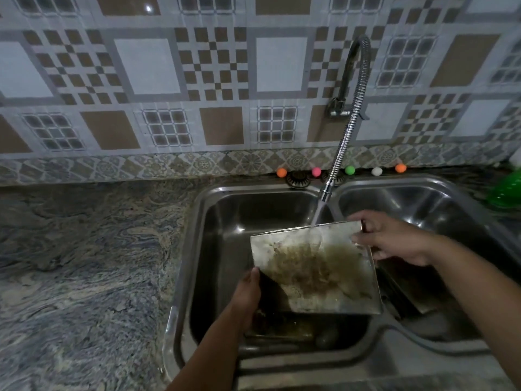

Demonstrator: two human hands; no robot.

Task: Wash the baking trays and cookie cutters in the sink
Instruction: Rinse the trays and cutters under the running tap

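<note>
Sink [282, 190]: lying under your fingers, catching the runoff.
Baking tray [315, 266]: tilting over the left basin; your right hand [394, 241] is pinching its far corner, left hand [248, 292] gripping the near-left edge.
Water stream [317, 214]: hitting beside the right fingers; the wet, greasy tray risks slipping and splashing.

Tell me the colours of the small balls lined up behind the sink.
Orange, pink, green, white, orange balls, left to right; head view.

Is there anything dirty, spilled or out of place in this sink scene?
The baking tray, held over the left basin by both hands, has a brown smear across its middle. Water from the faucet hits only its top edge.
</note>
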